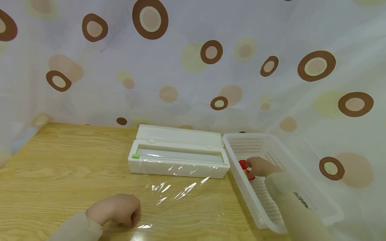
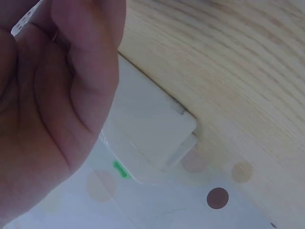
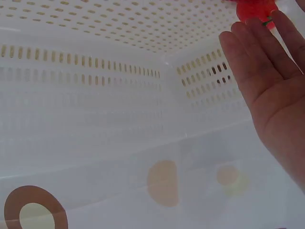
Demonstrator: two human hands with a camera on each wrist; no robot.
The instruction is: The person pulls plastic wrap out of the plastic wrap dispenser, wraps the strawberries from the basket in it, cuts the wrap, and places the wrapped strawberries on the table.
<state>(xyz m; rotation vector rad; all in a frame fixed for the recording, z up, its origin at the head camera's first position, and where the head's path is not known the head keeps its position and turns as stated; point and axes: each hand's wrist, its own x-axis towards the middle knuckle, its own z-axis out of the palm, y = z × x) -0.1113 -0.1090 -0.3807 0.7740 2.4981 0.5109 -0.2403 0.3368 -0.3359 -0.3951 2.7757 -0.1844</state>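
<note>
My left hand is low over the table with its fingers curled, beside the left edge of a sheet of clear plastic wrap. Whether the fingers pinch the wrap is hidden. The sheet comes out of a white wrap dispenser box, whose lid is raised; a small green slider sits at its left end. My right hand reaches into a white perforated basket, over red fruit. In the right wrist view its fingers are nearly straight against a round red fruit with a green stem.
The wood-grain table extends to the left of the dispenser. A light curtain with brown and beige circles hangs behind the table and along its right side. The basket stands close to the dispenser's right end.
</note>
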